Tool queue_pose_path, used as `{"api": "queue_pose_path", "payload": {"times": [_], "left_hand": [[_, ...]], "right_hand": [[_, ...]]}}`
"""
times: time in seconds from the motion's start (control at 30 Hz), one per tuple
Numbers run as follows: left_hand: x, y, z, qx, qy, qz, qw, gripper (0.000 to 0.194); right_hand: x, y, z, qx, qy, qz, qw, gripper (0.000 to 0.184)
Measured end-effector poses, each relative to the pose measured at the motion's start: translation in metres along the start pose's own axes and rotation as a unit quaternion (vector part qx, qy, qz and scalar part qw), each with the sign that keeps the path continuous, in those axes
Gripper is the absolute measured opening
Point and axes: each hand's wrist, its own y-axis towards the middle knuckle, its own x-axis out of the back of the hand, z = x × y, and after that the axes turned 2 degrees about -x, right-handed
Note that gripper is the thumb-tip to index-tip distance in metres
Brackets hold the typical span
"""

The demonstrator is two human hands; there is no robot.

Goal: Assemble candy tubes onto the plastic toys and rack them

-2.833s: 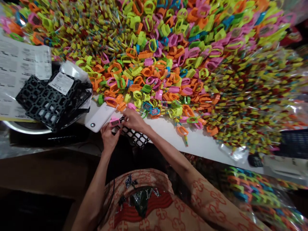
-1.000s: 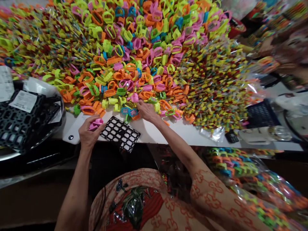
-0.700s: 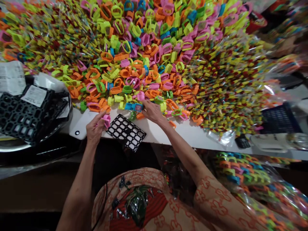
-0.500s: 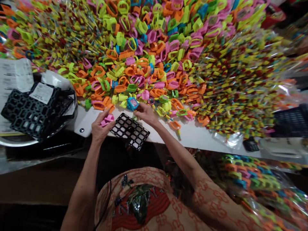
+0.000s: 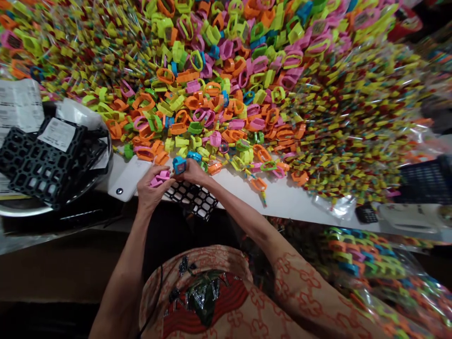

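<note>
My left hand (image 5: 147, 188) is closed round a pink plastic toy watch (image 5: 161, 178), or perhaps more than one; the fingers cover part of it. Close beside it, my right hand (image 5: 193, 172) pinches a blue toy watch (image 5: 179, 165) by its edge. The two watches are almost touching. Beneath my right hand and forearm lies a black plastic grid tray (image 5: 200, 202), jutting over the table's front edge and partly hidden. Another blue toy watch (image 5: 194, 156) rests just behind my right hand.
A heap of orange, pink, green and yellow toy watches (image 5: 212, 89) covers the table's back. Small yellow wrapped pieces (image 5: 353, 127) are piled at right. At left are a white phone (image 5: 129, 181) and a metal basin (image 5: 21, 208) holding black grid trays (image 5: 42, 165).
My right hand has moved left, carrying a blue toy watch from beside the heap to my left hand. My right hand now covers more of the grid tray. My left hand has barely moved.
</note>
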Motion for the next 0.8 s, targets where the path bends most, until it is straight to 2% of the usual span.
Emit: {"api": "queue_pose_path", "payload": {"times": [0.07, 0.13, 0.2, 0.27, 0.33, 0.4, 0.47, 0.53, 0.6, 0.7, 0.8], "left_hand": [[0.001, 0.002, -0.001, -0.036, 0.009, -0.004, 0.999, 0.039], [0.002, 0.003, -0.002, -0.051, 0.015, -0.006, 0.999, 0.052], [0.004, 0.005, -0.002, -0.038, 0.022, 0.013, 0.999, 0.061], [0.008, 0.005, -0.002, -0.020, 0.036, 0.041, 0.998, 0.058], [0.013, 0.006, -0.002, -0.015, 0.049, 0.053, 0.997, 0.054], [0.017, 0.009, -0.004, -0.028, 0.057, 0.048, 0.997, 0.053], [0.019, 0.013, -0.008, -0.064, 0.077, 0.025, 0.995, 0.050], [0.018, 0.017, -0.013, -0.111, 0.120, 0.003, 0.987, 0.048], [0.014, 0.021, -0.015, -0.145, 0.177, 0.016, 0.973, 0.046], [0.006, 0.022, -0.014, -0.160, 0.238, 0.061, 0.956, 0.041], [0.002, 0.021, -0.008, -0.171, 0.251, 0.056, 0.951, 0.040]], "right_hand": [[-0.001, -0.001, 0.004, 0.048, -0.099, 0.004, 0.994, 0.010], [-0.008, -0.004, 0.011, 0.083, -0.191, 0.007, 0.978, 0.006], [-0.015, -0.008, 0.018, 0.081, -0.264, 0.015, 0.961, 0.013], [-0.013, -0.016, 0.024, 0.061, -0.303, 0.033, 0.951, 0.015], [0.003, -0.029, 0.027, 0.057, -0.309, 0.019, 0.949, 0.019], [0.031, -0.046, 0.029, 0.051, -0.320, -0.053, 0.945, 0.026], [0.063, -0.057, 0.030, 0.008, -0.367, -0.121, 0.922, 0.028], [0.085, -0.058, 0.029, -0.044, -0.440, -0.112, 0.890, 0.029], [0.092, -0.049, 0.028, -0.064, -0.507, -0.061, 0.857, 0.033], [0.086, -0.031, 0.026, -0.052, -0.566, -0.025, 0.823, 0.042], [0.084, -0.030, 0.026, -0.054, -0.558, -0.049, 0.827, 0.039]]}}
